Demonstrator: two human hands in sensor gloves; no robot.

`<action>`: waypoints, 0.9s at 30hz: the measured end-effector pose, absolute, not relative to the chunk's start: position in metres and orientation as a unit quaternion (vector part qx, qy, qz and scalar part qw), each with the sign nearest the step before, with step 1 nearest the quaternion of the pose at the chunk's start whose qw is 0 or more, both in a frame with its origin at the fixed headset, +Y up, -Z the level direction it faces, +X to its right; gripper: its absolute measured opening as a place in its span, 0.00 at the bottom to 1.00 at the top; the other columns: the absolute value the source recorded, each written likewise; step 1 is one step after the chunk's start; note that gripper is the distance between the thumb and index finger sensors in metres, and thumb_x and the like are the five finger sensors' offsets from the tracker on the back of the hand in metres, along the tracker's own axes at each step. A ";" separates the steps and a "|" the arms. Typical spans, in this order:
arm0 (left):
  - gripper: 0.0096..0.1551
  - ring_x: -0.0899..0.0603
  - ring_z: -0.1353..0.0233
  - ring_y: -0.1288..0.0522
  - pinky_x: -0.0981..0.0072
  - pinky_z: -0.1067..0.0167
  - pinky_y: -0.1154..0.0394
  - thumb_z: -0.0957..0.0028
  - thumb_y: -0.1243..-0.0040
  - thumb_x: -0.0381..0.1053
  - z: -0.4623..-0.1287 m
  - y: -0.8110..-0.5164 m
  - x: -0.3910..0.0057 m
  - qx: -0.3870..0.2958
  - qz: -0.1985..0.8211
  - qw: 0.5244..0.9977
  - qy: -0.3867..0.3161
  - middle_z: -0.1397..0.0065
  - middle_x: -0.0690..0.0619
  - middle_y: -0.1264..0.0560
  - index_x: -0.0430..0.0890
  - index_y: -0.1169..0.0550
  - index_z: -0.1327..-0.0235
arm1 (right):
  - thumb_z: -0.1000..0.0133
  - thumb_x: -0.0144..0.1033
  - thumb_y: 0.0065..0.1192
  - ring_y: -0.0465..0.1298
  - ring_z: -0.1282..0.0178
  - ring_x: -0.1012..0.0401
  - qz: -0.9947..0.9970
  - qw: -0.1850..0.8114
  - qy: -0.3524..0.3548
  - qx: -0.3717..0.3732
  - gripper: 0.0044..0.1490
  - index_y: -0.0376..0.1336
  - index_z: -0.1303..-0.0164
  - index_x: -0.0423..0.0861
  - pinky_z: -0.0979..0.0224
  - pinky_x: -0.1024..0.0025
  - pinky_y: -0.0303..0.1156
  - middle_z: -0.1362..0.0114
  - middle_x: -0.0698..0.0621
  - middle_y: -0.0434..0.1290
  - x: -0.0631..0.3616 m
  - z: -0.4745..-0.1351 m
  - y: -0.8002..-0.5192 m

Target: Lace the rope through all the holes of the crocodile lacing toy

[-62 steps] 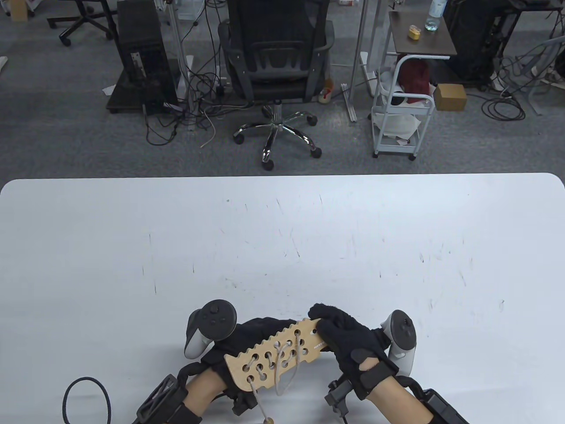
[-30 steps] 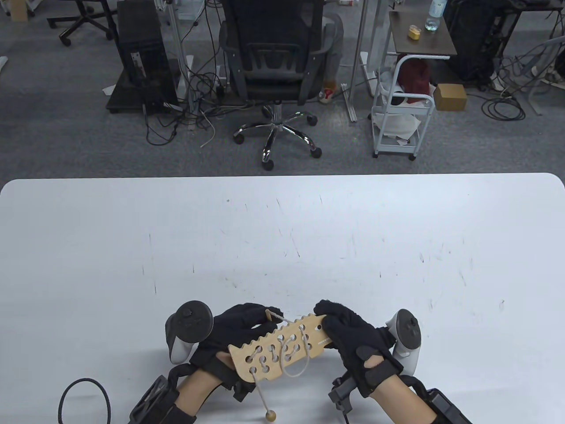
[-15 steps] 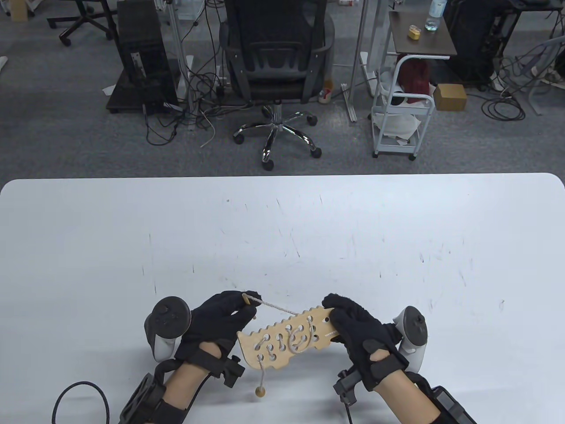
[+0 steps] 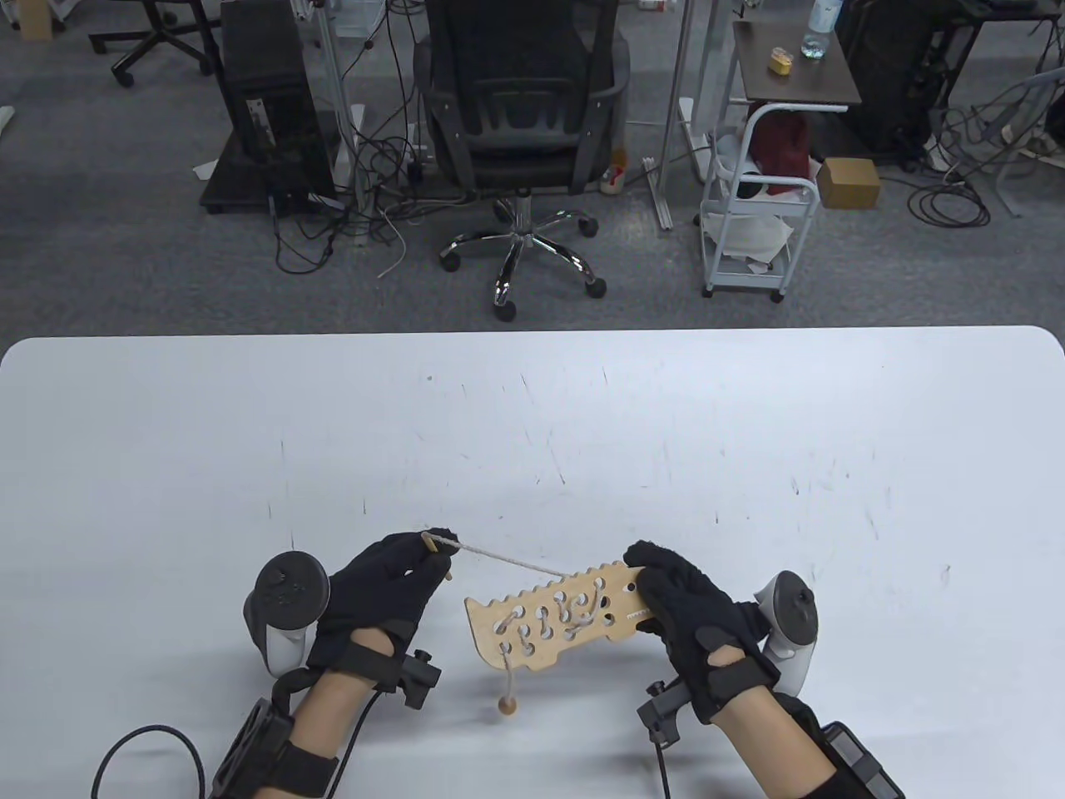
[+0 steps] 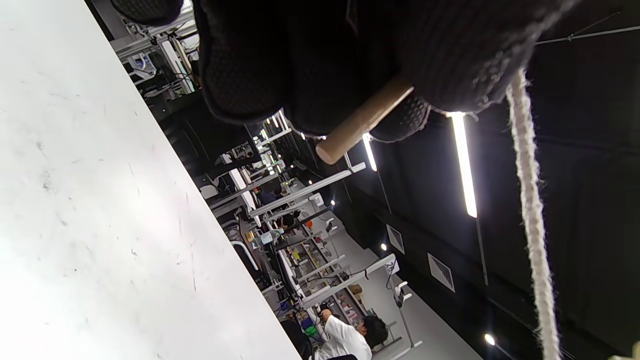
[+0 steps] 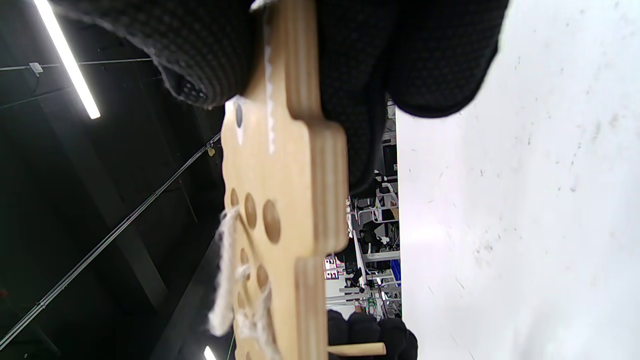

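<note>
Down at the near edge of the white table (image 4: pixel 532 433), a little wooden bead (image 4: pixel 507 707) dangles on a short tail of rope under the crocodile toy (image 4: pixel 553 620). That toy is a flat plywood plank, toothed along its far edge and drilled with round holes, and it hangs clear above the tabletop. Pale, fuzzy twisted rope (image 4: pixel 507 560) criss-crosses its middle holes. Right hand (image 4: pixel 695 620), black knit glove, grips the plank's right end, fingers folded over the far edge and thumb underneath; the right wrist view shows the layered ply edge clamped between them. Left hand (image 4: pixel 378 587) sits just apart to the toy's left, fingertips pinching a smooth wooden needle (image 4: pixel 434 545), a round dowel with a blunt end. From it the rope runs taut across to the toothed edge. Grey-and-black trackers ride both hands. A looped black cable (image 4: pixel 150 753) lies at the near left corner. Beyond the table, grey carpet, a black mesh office chair (image 4: pixel 520 108) on a chrome base, a white cart (image 4: pixel 753 225) and tangled floor cables.
</note>
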State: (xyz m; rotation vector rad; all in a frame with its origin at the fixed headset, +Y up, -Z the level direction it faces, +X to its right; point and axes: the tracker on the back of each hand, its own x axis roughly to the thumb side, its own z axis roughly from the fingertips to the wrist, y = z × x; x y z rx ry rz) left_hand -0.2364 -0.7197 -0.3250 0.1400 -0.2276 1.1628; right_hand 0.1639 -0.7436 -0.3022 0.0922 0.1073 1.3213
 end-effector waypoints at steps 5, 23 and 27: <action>0.25 0.42 0.36 0.21 0.38 0.26 0.39 0.57 0.31 0.63 -0.328 -0.721 -0.247 0.077 0.554 0.824 -0.088 0.41 0.56 0.17 0.59 0.13 0.46 | 0.47 0.39 0.66 0.87 0.50 0.56 0.612 0.789 0.046 0.037 0.30 0.65 0.35 0.43 0.43 0.57 0.77 0.42 0.48 0.82 0.168 -0.304 -0.744; 0.25 0.42 0.35 0.23 0.38 0.27 0.40 0.57 0.31 0.61 -0.337 -0.730 -0.275 0.083 0.583 0.808 -0.034 0.39 0.55 0.19 0.59 0.13 0.46 | 0.47 0.39 0.66 0.87 0.51 0.56 0.607 0.793 0.039 0.027 0.30 0.65 0.36 0.42 0.43 0.57 0.77 0.42 0.48 0.82 0.174 -0.308 -0.745; 0.25 0.41 0.37 0.22 0.37 0.27 0.40 0.57 0.31 0.59 -0.337 -0.730 -0.267 0.068 0.588 0.804 -0.049 0.41 0.54 0.18 0.56 0.15 0.46 | 0.47 0.39 0.66 0.87 0.51 0.56 0.606 0.794 0.042 0.030 0.30 0.65 0.36 0.42 0.43 0.57 0.77 0.42 0.48 0.82 0.173 -0.307 -0.745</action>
